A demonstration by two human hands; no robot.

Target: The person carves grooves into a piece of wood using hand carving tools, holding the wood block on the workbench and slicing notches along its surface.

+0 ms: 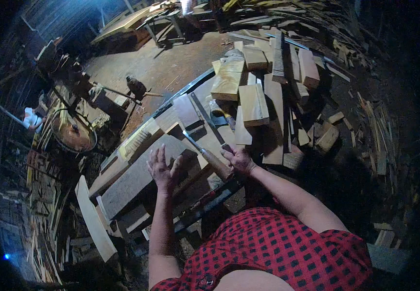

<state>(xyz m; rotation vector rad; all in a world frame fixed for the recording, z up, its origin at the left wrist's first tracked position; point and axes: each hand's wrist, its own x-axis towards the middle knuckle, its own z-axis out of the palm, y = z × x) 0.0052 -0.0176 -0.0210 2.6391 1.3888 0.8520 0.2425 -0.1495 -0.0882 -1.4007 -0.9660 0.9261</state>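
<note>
My left hand has its fingers spread and rests on or just over a long grey-brown wooden block on the bench. The fingers of my right hand are closed around the near end of a long dark flat file, which points away and to the left. Beside that hand, a chisel with a thick wooden handle lies slanted, its metal blade toward the left hand. A pale flat block sits left of the file's far end. A brush-like piece with light bristles lies beyond the grey-brown block.
Cut wood blocks are piled on the bench's right side. A curved pale board leans at its left end. Offcuts litter the floor at right. A round pan-like object stands at left, and a wood-laden table at the back.
</note>
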